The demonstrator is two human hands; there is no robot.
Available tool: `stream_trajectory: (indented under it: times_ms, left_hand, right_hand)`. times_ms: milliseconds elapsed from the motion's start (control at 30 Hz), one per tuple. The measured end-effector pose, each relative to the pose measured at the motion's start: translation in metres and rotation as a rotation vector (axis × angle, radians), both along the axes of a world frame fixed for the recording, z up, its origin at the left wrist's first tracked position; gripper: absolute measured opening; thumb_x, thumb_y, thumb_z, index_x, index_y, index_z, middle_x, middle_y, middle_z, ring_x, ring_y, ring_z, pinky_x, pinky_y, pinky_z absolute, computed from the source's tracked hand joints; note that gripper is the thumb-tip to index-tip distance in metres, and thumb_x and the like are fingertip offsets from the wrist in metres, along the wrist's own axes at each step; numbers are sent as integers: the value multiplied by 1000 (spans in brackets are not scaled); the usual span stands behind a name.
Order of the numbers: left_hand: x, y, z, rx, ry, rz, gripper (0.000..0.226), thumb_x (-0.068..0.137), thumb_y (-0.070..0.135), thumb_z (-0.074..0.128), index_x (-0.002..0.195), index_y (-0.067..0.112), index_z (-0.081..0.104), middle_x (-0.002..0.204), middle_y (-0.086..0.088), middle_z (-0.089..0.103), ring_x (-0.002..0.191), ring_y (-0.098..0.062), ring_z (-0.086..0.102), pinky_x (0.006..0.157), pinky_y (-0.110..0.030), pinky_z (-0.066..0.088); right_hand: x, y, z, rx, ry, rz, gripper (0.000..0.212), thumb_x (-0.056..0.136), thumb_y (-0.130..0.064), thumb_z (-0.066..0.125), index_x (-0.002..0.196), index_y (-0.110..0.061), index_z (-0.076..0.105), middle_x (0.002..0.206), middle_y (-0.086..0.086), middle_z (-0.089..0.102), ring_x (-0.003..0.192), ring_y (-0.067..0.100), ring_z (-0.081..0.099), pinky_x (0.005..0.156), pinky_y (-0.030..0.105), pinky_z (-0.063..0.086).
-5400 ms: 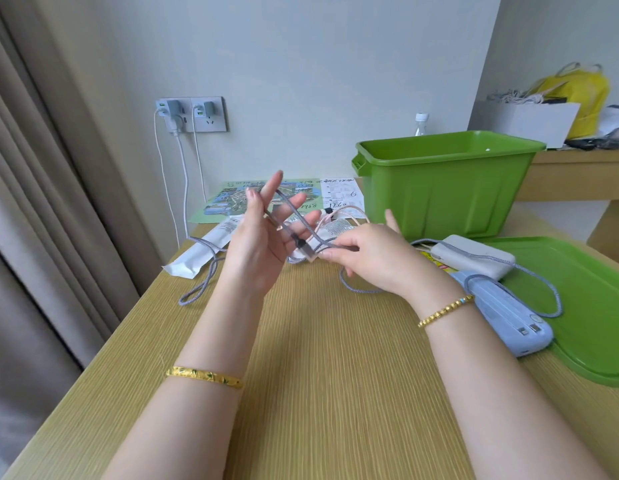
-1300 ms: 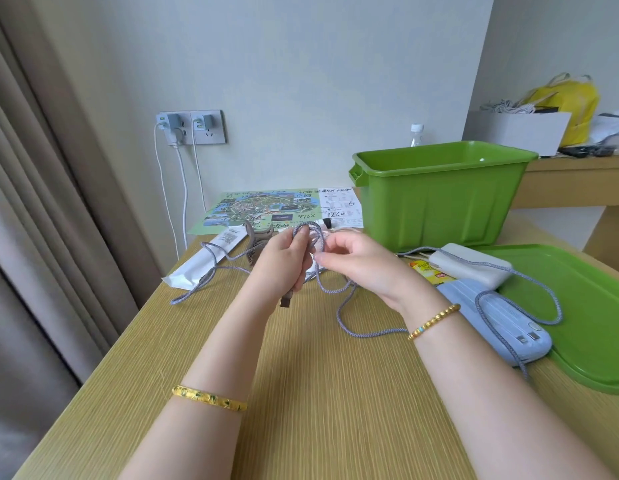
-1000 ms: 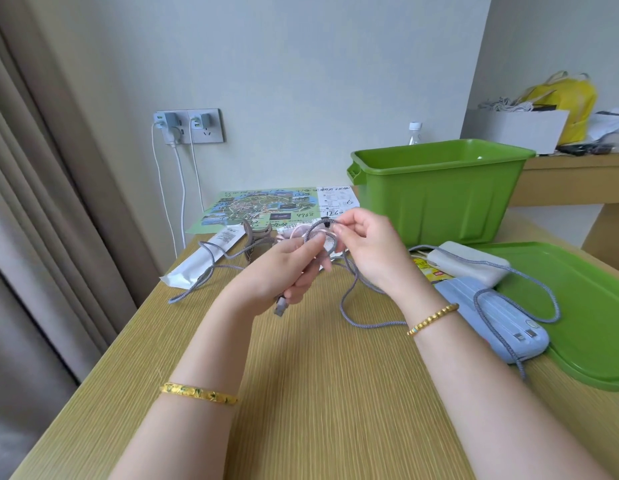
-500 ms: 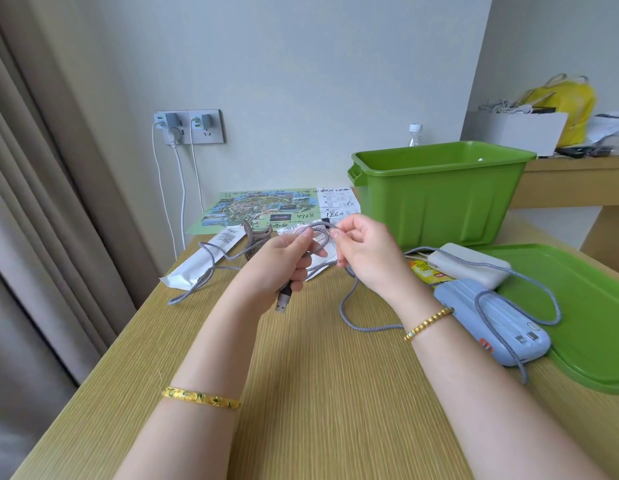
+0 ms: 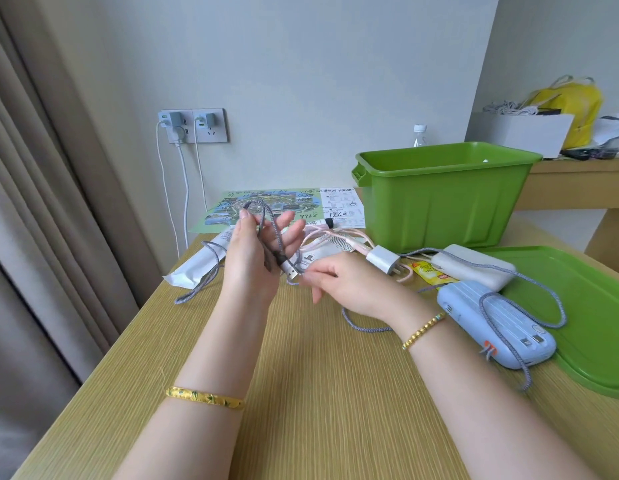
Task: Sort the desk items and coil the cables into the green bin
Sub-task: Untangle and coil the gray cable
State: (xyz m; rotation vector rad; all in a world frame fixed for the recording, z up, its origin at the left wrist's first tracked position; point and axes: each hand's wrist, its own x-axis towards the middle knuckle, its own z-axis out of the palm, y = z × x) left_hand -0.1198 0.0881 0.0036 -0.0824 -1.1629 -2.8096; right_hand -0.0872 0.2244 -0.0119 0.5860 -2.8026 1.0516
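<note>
A: Where's the cable rn?

B: The grey braided fabric cable point(image 5: 266, 223) is looped over the raised left hand point(image 5: 256, 258), fingers spread and mostly straight w/ the loop draped round them. Its metal USB plug point(image 5: 291, 271) hangs at the palm. The right hand point(image 5: 339, 282) pinches the cable just beside that plug, thumb and forefinger together.

A: And the rest of it?

B: It trails right across the wooden desk point(image 5: 301, 393), over the pale blue ribbed power bank point(image 5: 495, 327) and the white rounded power bank point(image 5: 474, 268). Another stretch lies on the desk left of the hands. Can't tell if it's one cable or two.

A: How'll it handle?

B: Looks light, soft, floppy, so it won't hold a coil shape alone. Braid should grip ok, not slippery. Best to hold near the plug, as now, and wind round the fingers. A tug may drag the power banks, imo.

A: Bin?

B: The green plastic bin point(image 5: 439, 202) stands at the far right, open, its flat green lid point(image 5: 585, 306) lying on the desk nearer. Pink cable w/ silver wall plug point(image 5: 382, 259) lies between hands and bin, not coiled yet.
</note>
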Motion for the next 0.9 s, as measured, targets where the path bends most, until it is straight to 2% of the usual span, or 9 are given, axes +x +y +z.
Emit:
stream_trajectory:
  times_ms: [67,167,333,433,533,633,700,800,900]
  left_hand:
    - [0,0,3,3,-8,-10,31,101,36,31,80,16,41,48,0,59,37,-13,55,48,-26,54]
    - [-1,0,5,33,-13,-53,28,102,32,31,88,13,45,48,2,41,32,-9,34,44,-19,49]
    - [0,3,5,-29,95,-98,22,101,11,33,91,3,51,60,-2,46,51,-10,53,70,-27,55]
    - [1,0,6,-11,143,-108,21,102,12,29,90,7,46,67,-2,47,53,-12,58,64,-30,57]
    - [2,-4,6,-10,134,-94,20,102,13,30,87,10,44,63,1,45,44,-10,49,50,-23,50]
    - [-4,-10,5,-182,25,65,20,101,13,32,86,15,44,61,3,39,36,-6,38,37,-13,31]
    - [-9,-13,3,-379,-48,202,20,101,14,32,83,18,42,63,4,38,32,-3,35,34,-11,24]
    - [-10,-13,0,-608,-66,279,23,99,15,32,79,22,41,65,5,40,32,-2,35,32,-10,22]
    - [-7,-9,-1,-884,-1,269,20,100,22,34,82,19,44,65,3,42,45,-11,38,34,-14,26]
  right_hand:
    - [0,-1,-2,-10,-46,18,31,93,-32,48,70,-20,65,59,-11,64,47,-2,45,54,23,33]
    - [0,-2,-1,-24,-47,4,30,93,-34,48,77,-17,67,65,-5,66,48,-2,45,55,22,35]
    - [-5,1,-4,-61,-49,-22,23,91,-31,53,80,-16,65,83,2,68,78,21,60,73,36,46]
    - [-13,11,-11,33,-6,-108,14,91,-28,53,87,-17,59,80,-9,55,74,16,52,64,28,40]
    - [-19,22,-15,-62,-60,-170,15,94,-26,49,85,-18,57,71,-10,51,64,9,47,55,23,33]
    - [-16,23,-7,-371,-150,-56,21,96,-19,47,77,-17,57,66,-7,62,57,-1,56,70,20,42]
    - [-10,25,1,-594,-265,89,20,94,-17,49,76,-14,57,56,-6,59,51,7,60,76,37,46]
    - [2,29,14,-640,-403,320,14,90,-19,56,79,-13,62,52,-5,55,49,10,58,73,38,52]
    - [7,29,22,-651,-312,337,14,90,-10,54,79,-12,63,53,-5,58,64,8,63,86,35,50]
